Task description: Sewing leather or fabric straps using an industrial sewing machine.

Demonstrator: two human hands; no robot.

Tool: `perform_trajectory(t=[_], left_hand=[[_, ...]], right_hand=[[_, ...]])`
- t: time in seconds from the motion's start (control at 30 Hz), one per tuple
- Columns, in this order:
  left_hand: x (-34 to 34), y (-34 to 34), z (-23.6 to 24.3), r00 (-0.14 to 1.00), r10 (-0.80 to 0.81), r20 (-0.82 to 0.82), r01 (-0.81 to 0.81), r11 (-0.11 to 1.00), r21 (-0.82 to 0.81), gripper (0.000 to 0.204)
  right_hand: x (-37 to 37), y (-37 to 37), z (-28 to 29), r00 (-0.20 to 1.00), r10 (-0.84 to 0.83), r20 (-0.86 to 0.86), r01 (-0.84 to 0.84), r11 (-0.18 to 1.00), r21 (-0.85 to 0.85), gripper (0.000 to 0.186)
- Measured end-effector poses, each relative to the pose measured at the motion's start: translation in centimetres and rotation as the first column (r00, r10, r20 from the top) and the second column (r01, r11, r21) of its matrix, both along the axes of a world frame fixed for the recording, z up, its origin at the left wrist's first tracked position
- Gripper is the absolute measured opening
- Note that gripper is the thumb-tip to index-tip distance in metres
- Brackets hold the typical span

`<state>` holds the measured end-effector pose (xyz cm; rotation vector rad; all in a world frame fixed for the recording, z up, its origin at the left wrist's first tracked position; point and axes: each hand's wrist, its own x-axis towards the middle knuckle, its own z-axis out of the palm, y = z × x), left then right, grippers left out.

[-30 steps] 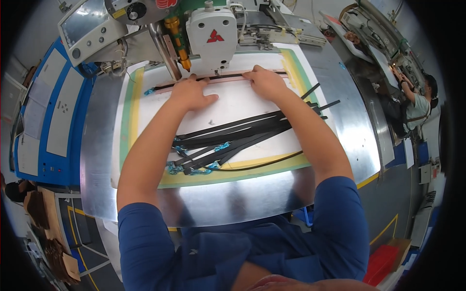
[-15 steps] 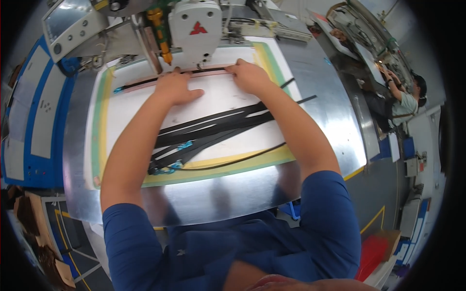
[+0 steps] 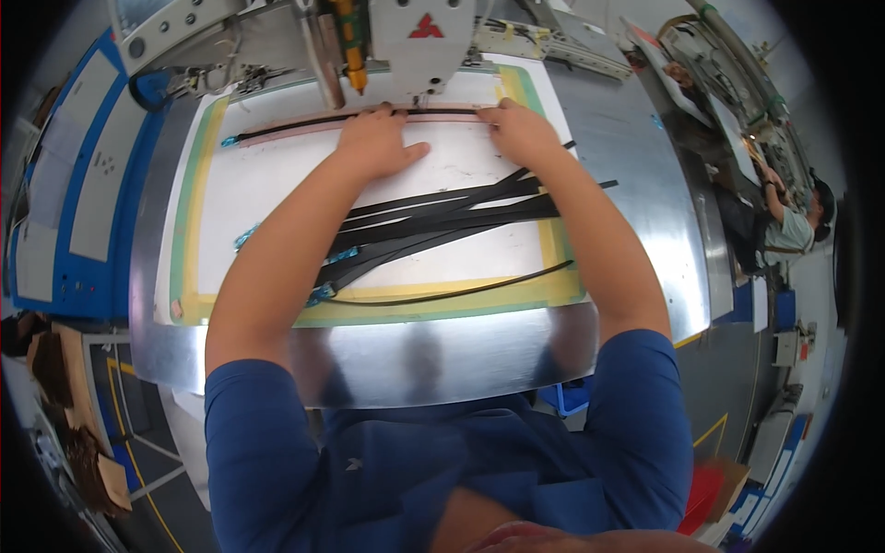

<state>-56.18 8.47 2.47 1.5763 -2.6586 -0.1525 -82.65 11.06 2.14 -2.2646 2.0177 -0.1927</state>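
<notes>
A long black strap (image 3: 442,112) with a blue tip lies in a pale pink guide strip on the white, tape-bordered sheet (image 3: 267,170), below the white machine head (image 3: 419,51). My left hand (image 3: 373,143) rests on it left of centre, fingertips on the strap and thumb spread out. My right hand (image 3: 521,134) has its fingers closed at the strap's right part, thumb and forefinger close together. A pile of loose black straps (image 3: 442,212), some with blue ends, lies between my forearms. A thin black cord (image 3: 442,300) curves along the yellow tape.
The steel table (image 3: 424,355) surrounds the sheet. An amber nozzle (image 3: 356,74) hangs above the left hand. A blue cabinet (image 3: 97,184) stands at left. A co-worker (image 3: 788,221) works at a bench on the right. Wooden shelving (image 3: 83,405) stands at lower left.
The view has shifted, so the table now sits higher in the picture. Both hands remain at the strap under the machine head, with little visible movement relative to it.
</notes>
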Motion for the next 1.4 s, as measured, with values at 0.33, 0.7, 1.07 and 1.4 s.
perform_trajectory(t=[0.33,0.7,1.07,1.4], left_hand=[[-3.5,0.9,0.4,0.999,0.03,0.045,-0.031,0.999,0.03,0.076],[-6.6,1.0,-0.4,0.996,0.035,0.083,-0.034,0.999,-0.01,0.077],[-7.7,0.5,-0.5,0.999,0.005,0.041,-0.002,0.998,-0.064,0.079],[-0.8,-0.1,-0.9,0.999,-0.041,-0.008,0.041,0.998,-0.055,0.067]], right_hand=[[-1.5,0.0,-1.3,0.997,0.071,0.02,-0.07,0.996,-0.061,0.042],[-2.5,0.9,-2.4,0.981,0.141,0.135,-0.122,0.983,-0.139,0.041],[-2.6,1.9,-2.0,0.952,0.236,0.196,-0.21,0.967,-0.143,0.035],[-3.2,3.4,-1.5,0.944,0.235,0.231,-0.202,0.967,-0.157,0.032]])
